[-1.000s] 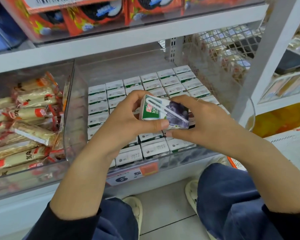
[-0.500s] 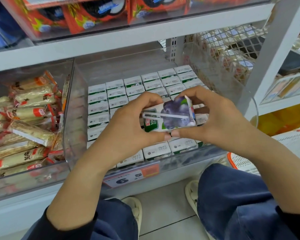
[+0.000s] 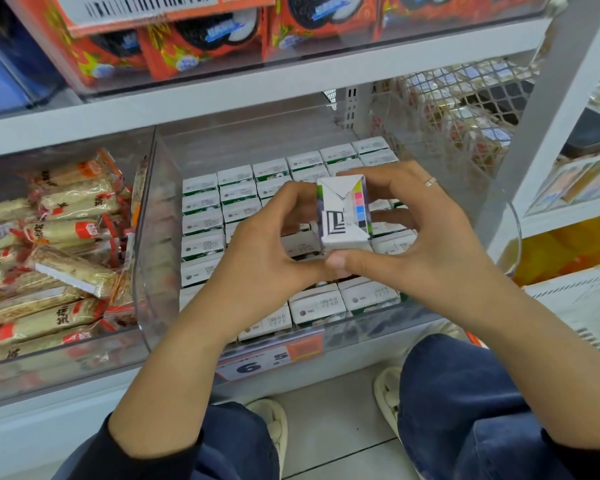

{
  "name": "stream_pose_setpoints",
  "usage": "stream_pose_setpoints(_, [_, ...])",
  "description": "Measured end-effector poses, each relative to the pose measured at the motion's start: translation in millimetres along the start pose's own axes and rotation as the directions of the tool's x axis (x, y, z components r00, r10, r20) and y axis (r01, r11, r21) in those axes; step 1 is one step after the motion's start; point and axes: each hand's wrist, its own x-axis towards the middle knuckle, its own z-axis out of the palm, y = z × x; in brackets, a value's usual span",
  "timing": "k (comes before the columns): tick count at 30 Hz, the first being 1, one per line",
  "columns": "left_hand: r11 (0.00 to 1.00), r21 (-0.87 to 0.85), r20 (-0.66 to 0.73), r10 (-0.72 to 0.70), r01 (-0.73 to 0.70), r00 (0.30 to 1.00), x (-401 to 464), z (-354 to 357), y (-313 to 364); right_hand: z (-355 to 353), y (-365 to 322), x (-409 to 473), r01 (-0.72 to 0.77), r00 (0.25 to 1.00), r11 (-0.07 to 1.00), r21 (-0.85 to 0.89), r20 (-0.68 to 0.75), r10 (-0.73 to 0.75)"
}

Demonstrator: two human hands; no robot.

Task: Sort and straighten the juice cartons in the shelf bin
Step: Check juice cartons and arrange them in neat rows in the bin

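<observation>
A small juice carton [image 3: 343, 213] is held above the clear shelf bin [image 3: 160, 244], its white folded end with a colour strip facing me. My left hand [image 3: 257, 258] pinches its left side and my right hand [image 3: 426, 244] grips its right side and bottom; both hold it. Below, several rows of white-topped cartons [image 3: 219, 223] stand upright in the bin, filling it from front to back. A gap among the rows lies under my hands, mostly hidden.
A neighbouring clear bin [image 3: 49, 358] at the left holds wrapped snack bars [image 3: 59, 261]. Red cookie boxes [image 3: 201, 39] sit on the shelf above. A wire mesh basket [image 3: 465, 109] stands at the right. A price tag [image 3: 267, 358] hangs on the bin's front. My knees are below.
Both hands have turned the carton from lying on its side, purple picture face and straw towards me, until its white folded end faces me. It has also moved slightly up and right.
</observation>
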Motion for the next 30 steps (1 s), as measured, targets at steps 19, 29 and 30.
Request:
stream_pose_setpoints(19, [0.912,-0.371,0.041,-0.172,0.175,0.984,0,-5,9,4,5,4,-0.25,0.964,0.914,0.321,0.172,0.203])
stream_pose_setpoints(29, [0.763,-0.594,-0.092,-0.378,0.254,0.921,5,-13,5,-13,11,10,-0.417,0.882,0.866,0.276,0.354,0.312])
stream_pose_setpoints(30, [0.756,-0.603,-0.094,-0.385,0.256,0.918,4,-13,5,-12,11,9,-0.433,0.873,0.862,0.264,0.362,0.327])
